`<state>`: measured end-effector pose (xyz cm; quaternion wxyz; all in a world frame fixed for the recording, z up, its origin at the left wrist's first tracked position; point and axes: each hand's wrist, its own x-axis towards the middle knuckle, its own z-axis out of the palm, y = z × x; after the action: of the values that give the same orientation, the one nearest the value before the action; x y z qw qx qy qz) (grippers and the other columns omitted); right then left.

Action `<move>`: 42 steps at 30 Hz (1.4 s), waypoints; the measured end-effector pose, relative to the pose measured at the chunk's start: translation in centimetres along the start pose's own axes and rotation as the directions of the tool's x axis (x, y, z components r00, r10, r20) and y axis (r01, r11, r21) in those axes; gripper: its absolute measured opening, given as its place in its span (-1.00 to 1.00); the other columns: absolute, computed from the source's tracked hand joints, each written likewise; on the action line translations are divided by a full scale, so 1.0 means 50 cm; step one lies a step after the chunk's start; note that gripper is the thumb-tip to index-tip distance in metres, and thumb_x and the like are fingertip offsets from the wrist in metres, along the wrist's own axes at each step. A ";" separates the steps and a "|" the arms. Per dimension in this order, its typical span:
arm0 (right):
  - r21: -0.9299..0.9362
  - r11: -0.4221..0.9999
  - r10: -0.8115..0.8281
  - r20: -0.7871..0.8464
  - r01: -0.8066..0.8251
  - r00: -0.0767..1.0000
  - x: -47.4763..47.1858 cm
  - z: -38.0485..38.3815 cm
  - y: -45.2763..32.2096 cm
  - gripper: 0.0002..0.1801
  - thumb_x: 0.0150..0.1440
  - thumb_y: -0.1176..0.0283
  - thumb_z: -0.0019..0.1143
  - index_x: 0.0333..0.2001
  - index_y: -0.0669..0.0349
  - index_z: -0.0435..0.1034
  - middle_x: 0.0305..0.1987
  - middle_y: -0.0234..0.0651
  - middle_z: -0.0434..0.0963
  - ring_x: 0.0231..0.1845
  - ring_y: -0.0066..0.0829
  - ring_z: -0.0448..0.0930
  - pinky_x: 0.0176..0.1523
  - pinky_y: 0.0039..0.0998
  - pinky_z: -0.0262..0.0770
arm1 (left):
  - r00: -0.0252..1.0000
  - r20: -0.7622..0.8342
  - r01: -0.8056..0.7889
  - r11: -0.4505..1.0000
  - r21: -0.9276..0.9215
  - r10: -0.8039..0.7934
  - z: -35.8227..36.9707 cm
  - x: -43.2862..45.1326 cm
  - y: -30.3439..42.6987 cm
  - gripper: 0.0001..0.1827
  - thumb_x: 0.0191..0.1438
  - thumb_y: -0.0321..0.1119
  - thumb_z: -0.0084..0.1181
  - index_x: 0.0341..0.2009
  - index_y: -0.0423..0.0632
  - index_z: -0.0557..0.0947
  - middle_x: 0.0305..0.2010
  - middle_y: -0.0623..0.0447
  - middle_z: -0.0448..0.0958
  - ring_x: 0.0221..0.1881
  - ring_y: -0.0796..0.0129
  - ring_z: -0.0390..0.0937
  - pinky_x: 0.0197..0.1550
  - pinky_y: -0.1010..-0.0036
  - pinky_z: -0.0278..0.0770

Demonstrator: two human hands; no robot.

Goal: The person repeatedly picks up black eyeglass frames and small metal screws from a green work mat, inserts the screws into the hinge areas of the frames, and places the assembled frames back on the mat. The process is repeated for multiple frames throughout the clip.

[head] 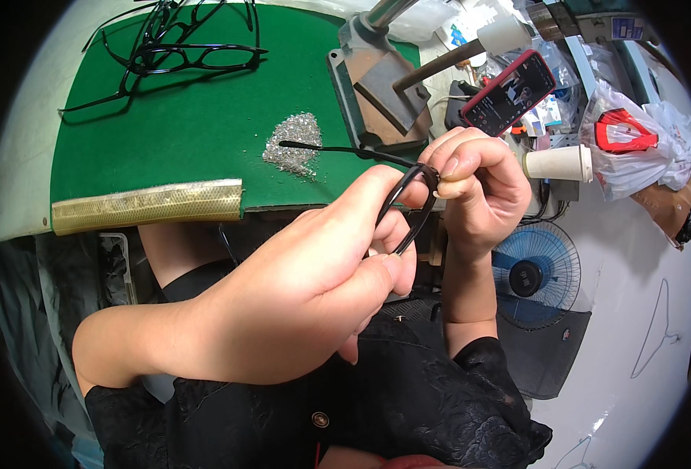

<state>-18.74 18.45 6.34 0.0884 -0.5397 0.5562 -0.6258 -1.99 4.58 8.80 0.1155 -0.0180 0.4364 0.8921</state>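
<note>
My left hand (322,275) grips the rim of a black eyeglass frame (418,223), which is turned edge-on. At the frame's corner, by the temple arm, my right hand (480,176) pinches with thumb and fingertips; a tiny part there is too small to make out. The temple arm (345,150) points left, its tip over a pile of small glittering metal bits (298,132) on the green mat (193,135). More black eyeglass frames (198,58) lie overlapping at the mat's upper left.
A metal bench press (386,88) stands beyond my hands. To its right are a phone in a red case (509,94), a white cup (556,164) and plastic bags (627,140). A gold mesh-patterned strip (146,205) covers part of the near edge. A blue fan (536,272) stands lower right.
</note>
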 end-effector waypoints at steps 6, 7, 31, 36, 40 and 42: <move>-0.018 1.000 -0.022 -0.049 0.022 0.999 -0.001 0.012 -0.003 -0.90 0.02 0.60 0.18 -0.44 0.39 0.39 -0.49 -0.22 0.50 -0.45 -0.45 0.52 -0.33 -0.52 0.46 | 1.000 -0.011 -0.023 0.993 0.112 0.024 0.001 -0.006 0.001 -0.52 0.16 -0.57 -0.28 0.20 -0.25 0.11 -0.30 -0.07 0.38 -0.62 0.51 0.29 -0.58 0.67 0.34; -0.034 0.999 -0.037 -0.044 0.036 0.998 -0.001 0.013 -0.004 -0.89 0.02 0.59 0.19 -0.44 0.39 0.39 -0.50 -0.22 0.50 -0.45 -0.44 0.52 -0.33 -0.52 0.46 | 1.000 -0.008 -0.019 0.995 0.096 0.020 0.001 -0.006 0.002 -0.52 0.16 -0.57 -0.27 0.21 -0.25 0.10 -0.30 -0.07 0.37 -0.61 0.51 0.29 -0.58 0.67 0.34; -0.040 0.992 -0.119 -0.055 0.117 0.991 0.004 0.015 0.010 -0.79 0.14 0.42 0.15 -0.42 0.36 0.36 -0.49 -0.24 0.47 -0.43 -0.38 0.52 -0.31 -0.46 0.47 | 0.999 0.042 0.007 0.993 -0.115 -0.002 -0.013 0.003 0.013 -0.51 0.18 -0.49 -0.19 0.21 -0.22 0.11 -0.30 -0.07 0.39 -0.59 0.49 0.35 -0.63 0.64 0.41; 0.016 0.991 -0.133 -0.119 0.136 0.984 -0.006 0.024 0.023 -0.80 0.13 0.43 0.15 -0.40 0.36 0.37 -0.46 -0.24 0.47 -0.40 -0.37 0.53 -0.27 -0.45 0.48 | 0.999 0.032 0.002 0.996 -0.093 0.001 -0.011 0.005 0.011 -0.51 0.18 -0.48 -0.18 0.21 -0.20 0.11 -0.30 -0.08 0.39 -0.59 0.49 0.35 -0.63 0.64 0.41; 0.071 0.992 -0.096 -0.107 0.104 0.990 -0.007 0.021 0.027 -0.81 0.11 0.45 0.18 -0.38 0.36 0.36 -0.45 -0.23 0.48 -0.40 -0.37 0.53 -0.26 -0.44 0.49 | 0.999 0.033 -0.006 0.998 -0.060 0.008 -0.013 0.006 0.011 -0.51 0.18 -0.48 -0.18 0.21 -0.20 0.11 -0.31 -0.08 0.39 -0.60 0.50 0.34 -0.62 0.65 0.39; 0.120 0.991 -0.050 -0.099 0.062 0.994 -0.005 0.016 0.023 -0.81 0.10 0.47 0.19 -0.36 0.35 0.35 -0.45 -0.23 0.49 -0.40 -0.38 0.53 -0.25 -0.45 0.50 | 0.999 0.040 -0.007 1.000 -0.028 0.008 -0.014 0.006 0.013 -0.51 0.18 -0.48 -0.19 0.21 -0.19 0.11 -0.31 -0.08 0.38 -0.61 0.50 0.33 -0.62 0.66 0.38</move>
<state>-18.60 17.74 5.13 0.0772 -0.5181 0.5049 -0.6860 -2.48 3.71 8.81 0.1208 0.0000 0.4216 0.8987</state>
